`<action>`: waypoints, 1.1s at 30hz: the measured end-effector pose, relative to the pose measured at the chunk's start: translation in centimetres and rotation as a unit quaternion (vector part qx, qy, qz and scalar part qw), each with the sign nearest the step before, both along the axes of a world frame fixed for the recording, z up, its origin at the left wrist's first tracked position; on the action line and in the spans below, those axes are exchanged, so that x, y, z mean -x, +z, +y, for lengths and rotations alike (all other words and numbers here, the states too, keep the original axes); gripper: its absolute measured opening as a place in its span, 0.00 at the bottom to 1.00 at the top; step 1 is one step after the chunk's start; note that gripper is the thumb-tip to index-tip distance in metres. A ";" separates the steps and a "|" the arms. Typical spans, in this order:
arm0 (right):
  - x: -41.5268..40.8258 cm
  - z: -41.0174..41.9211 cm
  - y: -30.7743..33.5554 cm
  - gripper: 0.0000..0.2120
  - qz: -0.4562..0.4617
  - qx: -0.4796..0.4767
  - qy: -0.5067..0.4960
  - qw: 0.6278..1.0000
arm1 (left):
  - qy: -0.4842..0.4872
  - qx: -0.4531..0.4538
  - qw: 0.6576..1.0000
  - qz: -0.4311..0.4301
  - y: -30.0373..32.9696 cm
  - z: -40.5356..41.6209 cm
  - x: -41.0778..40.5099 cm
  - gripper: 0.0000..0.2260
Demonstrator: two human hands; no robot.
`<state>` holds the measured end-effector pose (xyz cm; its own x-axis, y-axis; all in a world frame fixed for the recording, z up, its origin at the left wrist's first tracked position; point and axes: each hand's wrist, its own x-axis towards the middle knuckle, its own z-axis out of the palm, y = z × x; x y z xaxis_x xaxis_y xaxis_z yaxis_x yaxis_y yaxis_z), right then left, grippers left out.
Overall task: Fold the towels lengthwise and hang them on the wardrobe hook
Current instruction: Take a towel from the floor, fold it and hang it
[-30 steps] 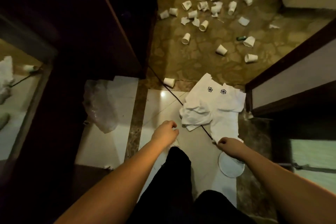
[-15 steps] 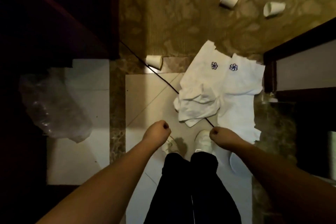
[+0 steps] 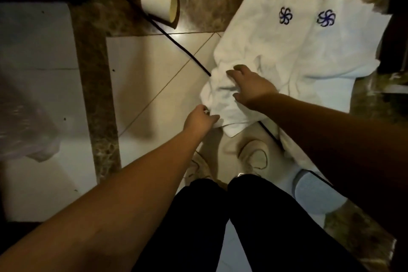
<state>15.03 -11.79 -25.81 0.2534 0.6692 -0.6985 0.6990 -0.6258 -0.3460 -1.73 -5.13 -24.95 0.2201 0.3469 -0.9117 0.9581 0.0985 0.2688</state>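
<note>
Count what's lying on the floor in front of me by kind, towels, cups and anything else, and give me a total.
White towels with a blue emblem: 2, left one, right one
Paper cups: 1, tipped on its side
Black cables: 1
Clear plastic bags: 1
White round plates: 1
Total: 6

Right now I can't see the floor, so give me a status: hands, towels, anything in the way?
Left hand pinching towel edge. Right hand spread on it. Black cable runs underneath; paper cup lies nearby.
</note>
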 end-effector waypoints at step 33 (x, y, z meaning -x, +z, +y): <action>3.6 -6.8 42.4 0.38 0.053 -0.192 -0.201 0.959 | 0.343 0.111 0.909 -0.211 46.1 -0.8 -3.1 0.07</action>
<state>11.44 -18.59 16.62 0.4855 0.7462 -0.4555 0.3764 -0.6487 -0.6615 1.37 -5.94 21.13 0.3680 0.3517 -0.8608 0.4676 0.7301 0.4982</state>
